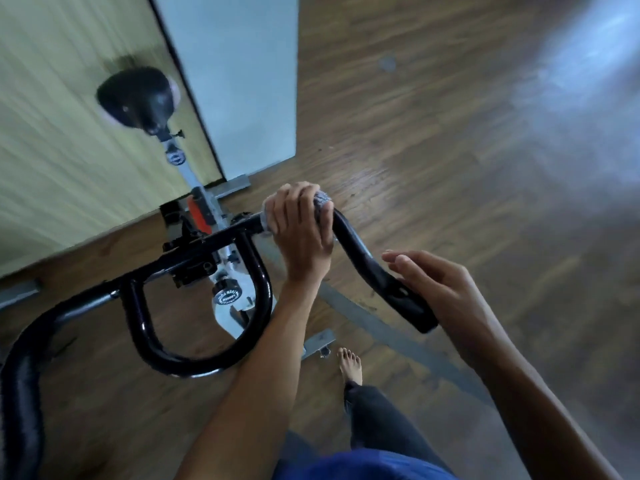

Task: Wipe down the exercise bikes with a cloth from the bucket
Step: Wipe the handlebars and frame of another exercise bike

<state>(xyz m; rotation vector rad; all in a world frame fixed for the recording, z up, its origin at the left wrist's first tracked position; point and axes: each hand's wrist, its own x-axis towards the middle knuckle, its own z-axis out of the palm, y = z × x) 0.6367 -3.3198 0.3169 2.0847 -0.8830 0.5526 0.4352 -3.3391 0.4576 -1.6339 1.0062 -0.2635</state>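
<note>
Left fingers (294, 199): clenched over the cloth (323, 197), pressing it round the bar (356, 251).
Cloth: pale grey, bunched; wraps the bar at its right-hand bend and shows on both sides of the left hand (301, 226).
Right fingers (405, 263): released, straight and a little spread, holding nothing.
Right hand (443, 289): palm just beside the grip (412, 306) at the bar's right end; contact cannot be told.
Bar: black, glossy, curving down to the padded grip; a black loop (194, 362) juts toward the person from its middle.
Bike (187, 174): white frame with an orange part low down, a black knob (227, 294) under the bar, a black saddle (138, 97) at the far end, blurred.
Base: a grey foot (318, 341) of the bike rests on the floor (450, 133).
Floor: dark brown wood-grain boards, with a pale blue-white glare at upper right.
Wall (69, 116): yellow-green, streaked by blur, behind the saddle.
Panel (239, 81): flat, pale blue-grey, dark-edged, next to the wall and reaching down to the floor.
Person: a bare foot (350, 365) on the floor near the grey foot, a dark trouser leg above it, blue cloth at the bottom edge.
</note>
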